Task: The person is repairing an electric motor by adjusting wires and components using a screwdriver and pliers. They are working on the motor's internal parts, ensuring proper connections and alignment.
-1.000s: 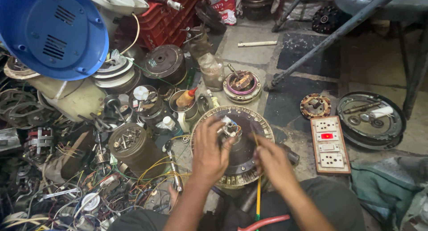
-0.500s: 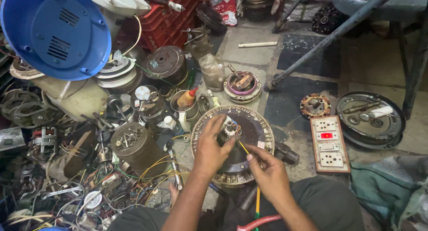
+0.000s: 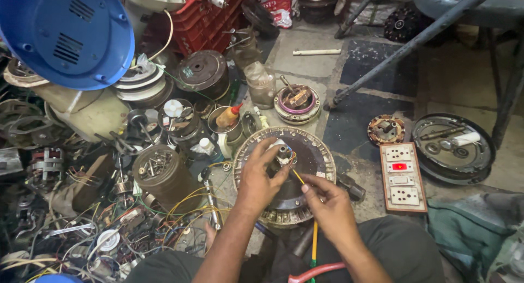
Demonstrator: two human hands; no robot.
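A round ceiling-fan motor [image 3: 319, 152] with a ribbed rim lies on the floor in front of me. My left hand [image 3: 259, 176] rests on top of it, fingers around the central shaft [image 3: 281, 152] where coloured wires come out. My right hand [image 3: 326, 204] is lower right of the shaft and pinches a yellow wire [image 3: 299, 178] that runs up to the shaft. A green and yellow tool or wire [image 3: 314, 245] hangs below that hand.
A white socket board with a red light [image 3: 403, 176] lies to the right, beside a round metal cover [image 3: 453, 149]. Left are tins of screws [image 3: 158, 171], tangled wires [image 3: 136, 228], motor parts, an oil bottle [image 3: 226, 116] and a blue fan housing [image 3: 65, 34]. Red crates [image 3: 204, 15] stand behind.
My right hand has drawn back from the motor's rim toward me, pulling the yellow wire taut. My left hand has stayed on the central shaft.
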